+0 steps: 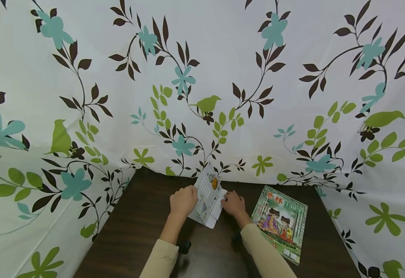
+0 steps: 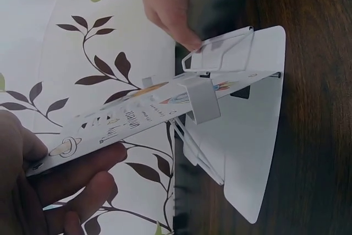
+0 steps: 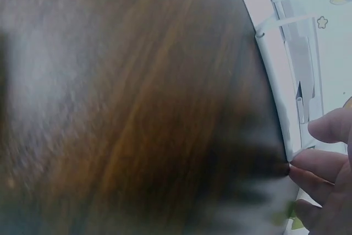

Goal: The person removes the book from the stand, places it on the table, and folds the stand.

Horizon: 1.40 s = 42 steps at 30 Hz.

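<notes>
A white folding book stand [image 1: 207, 197] with cartoon prints is held tilted over the back of the dark table, between both hands. My left hand [image 1: 184, 200] grips one edge of its printed panel [image 2: 129, 116], thumb on one face and fingers beneath in the left wrist view. My right hand [image 1: 235, 202] pinches the edge of the narrower flap on the other side, thumb and fingers [image 3: 319, 163] meeting at the white rim. Thin wire supports [image 2: 198, 152] stick out between the panel and the plain white base plate [image 2: 253, 130], which is partly unfolded.
A green illustrated magazine [image 1: 282, 224] lies flat on the dark wood-grain table [image 1: 126, 235], right of the right forearm. Patterned white cloth [image 1: 202, 77] hangs at the back and both sides of the tabletop.
</notes>
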Each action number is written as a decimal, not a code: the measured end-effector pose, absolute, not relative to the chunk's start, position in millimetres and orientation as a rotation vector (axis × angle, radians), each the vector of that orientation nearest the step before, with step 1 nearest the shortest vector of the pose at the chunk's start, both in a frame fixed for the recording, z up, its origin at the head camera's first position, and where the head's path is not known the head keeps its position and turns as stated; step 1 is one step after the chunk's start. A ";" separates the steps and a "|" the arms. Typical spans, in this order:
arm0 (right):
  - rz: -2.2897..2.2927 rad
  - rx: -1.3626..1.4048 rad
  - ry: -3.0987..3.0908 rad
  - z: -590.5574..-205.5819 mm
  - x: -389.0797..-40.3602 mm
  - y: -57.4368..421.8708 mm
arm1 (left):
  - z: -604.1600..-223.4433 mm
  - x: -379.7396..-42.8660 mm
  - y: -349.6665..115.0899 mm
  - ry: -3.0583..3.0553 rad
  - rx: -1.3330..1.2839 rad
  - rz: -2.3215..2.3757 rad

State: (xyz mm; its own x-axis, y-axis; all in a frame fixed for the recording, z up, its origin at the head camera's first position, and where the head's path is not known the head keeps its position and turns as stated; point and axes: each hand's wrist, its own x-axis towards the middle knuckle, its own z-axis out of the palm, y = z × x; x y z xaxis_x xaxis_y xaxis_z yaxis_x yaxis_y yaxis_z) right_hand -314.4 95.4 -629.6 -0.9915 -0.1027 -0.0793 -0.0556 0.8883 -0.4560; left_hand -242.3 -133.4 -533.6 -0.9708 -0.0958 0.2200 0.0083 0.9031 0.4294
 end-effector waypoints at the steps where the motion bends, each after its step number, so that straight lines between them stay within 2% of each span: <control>1: -0.695 -0.128 2.952 -629.3 -315.4 96.0 | -533.6 -241.4 -132.6 -2.826 0.067 -0.635; 42: -0.530 -0.276 2.929 -620.5 -342.5 91.4 | -534.7 -227.4 -106.5 -2.812 0.152 -0.584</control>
